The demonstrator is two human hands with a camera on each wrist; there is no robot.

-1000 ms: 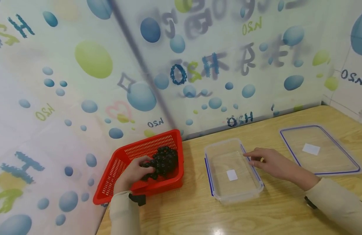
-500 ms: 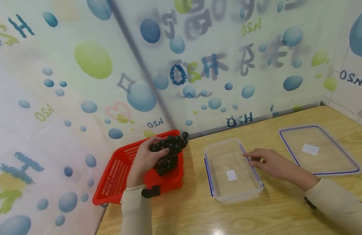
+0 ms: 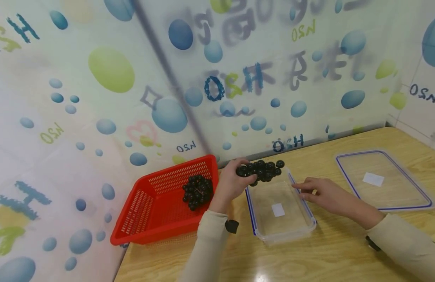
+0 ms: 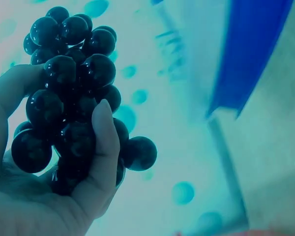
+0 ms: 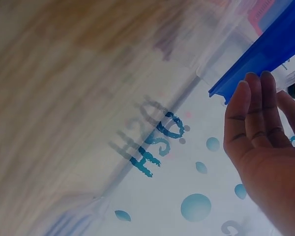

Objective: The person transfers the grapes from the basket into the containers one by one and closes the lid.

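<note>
A bunch of dark grapes (image 3: 260, 171) is gripped between the thumb and fingers of my left hand (image 3: 233, 184), raised over the far left part of a clear plastic container (image 3: 284, 233). The left wrist view shows the thumb lying across the grapes (image 4: 71, 132). My right hand (image 3: 325, 195) holds the container's right rim with thumb and fingertips. Bent fingers meet the blue edge (image 5: 265, 54) in the right wrist view. A second grape bunch (image 3: 198, 192) lies in the red basket (image 3: 168, 233) at left.
A clear lid (image 3: 397, 196) with a blue seal and a white label lies on the wooden table (image 3: 245, 262) to the right. A patterned wall covering (image 3: 274, 51) rises behind the table and along its left side.
My left hand has lifted one grape bunch out of the red basket and carried it right to above the container. My right hand has stayed at the rim.
</note>
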